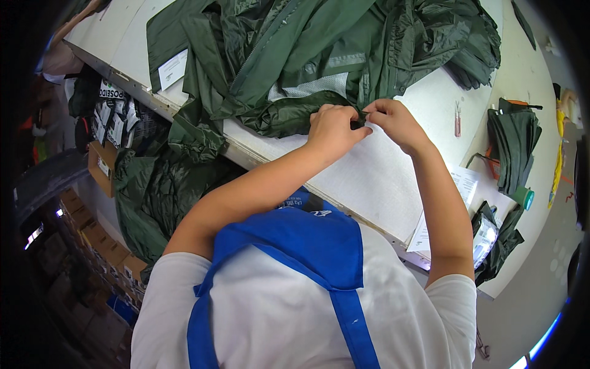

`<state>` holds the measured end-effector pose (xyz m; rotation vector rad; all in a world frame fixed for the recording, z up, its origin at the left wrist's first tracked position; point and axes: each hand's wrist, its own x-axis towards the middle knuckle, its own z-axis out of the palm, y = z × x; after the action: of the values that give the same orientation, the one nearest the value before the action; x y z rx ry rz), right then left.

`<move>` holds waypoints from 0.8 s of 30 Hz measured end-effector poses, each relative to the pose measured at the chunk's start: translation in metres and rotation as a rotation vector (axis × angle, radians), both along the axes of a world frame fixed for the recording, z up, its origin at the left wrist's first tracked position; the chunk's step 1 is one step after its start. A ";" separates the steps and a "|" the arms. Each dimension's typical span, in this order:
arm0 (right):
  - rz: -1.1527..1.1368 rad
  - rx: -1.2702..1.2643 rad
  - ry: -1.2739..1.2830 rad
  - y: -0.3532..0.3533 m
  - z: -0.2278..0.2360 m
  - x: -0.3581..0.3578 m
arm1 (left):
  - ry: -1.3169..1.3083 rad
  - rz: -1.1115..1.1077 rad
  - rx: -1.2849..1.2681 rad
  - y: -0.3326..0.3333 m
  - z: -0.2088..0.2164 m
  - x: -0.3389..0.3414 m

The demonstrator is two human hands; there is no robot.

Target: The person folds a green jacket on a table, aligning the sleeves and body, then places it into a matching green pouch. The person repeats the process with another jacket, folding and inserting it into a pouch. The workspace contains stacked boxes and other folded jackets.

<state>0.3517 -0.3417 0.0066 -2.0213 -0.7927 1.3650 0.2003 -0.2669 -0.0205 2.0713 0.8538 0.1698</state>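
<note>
A dark green jacket (307, 46) lies bunched over the far side of the white table, its zip and pale mesh lining showing. My left hand (332, 130) is closed at the jacket's near edge, with thumb and forefinger bent together around a bit of the fabric. Just to its right, my right hand (396, 125) pinches at the same spot, and the fingertips of both hands almost meet. Whatever small piece lies between the right fingertips is too tiny to make out.
Small thread snips (458, 119) lie right of my hands. Papers (464, 184) rest under my right forearm. Folded green fabric (515, 147) and a bagged item (485, 237) are at the right. More green garments (157, 190) hang off the left edge, beside a cardboard box (101, 167).
</note>
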 end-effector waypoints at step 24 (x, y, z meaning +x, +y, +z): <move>0.458 0.621 -1.247 -0.033 0.009 -0.033 | -0.072 0.015 0.056 -0.003 0.002 -0.021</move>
<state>0.3187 -0.3744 0.0155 -2.0378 -1.9668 -0.2164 0.1795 -0.2697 -0.0184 2.0985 0.8292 0.2770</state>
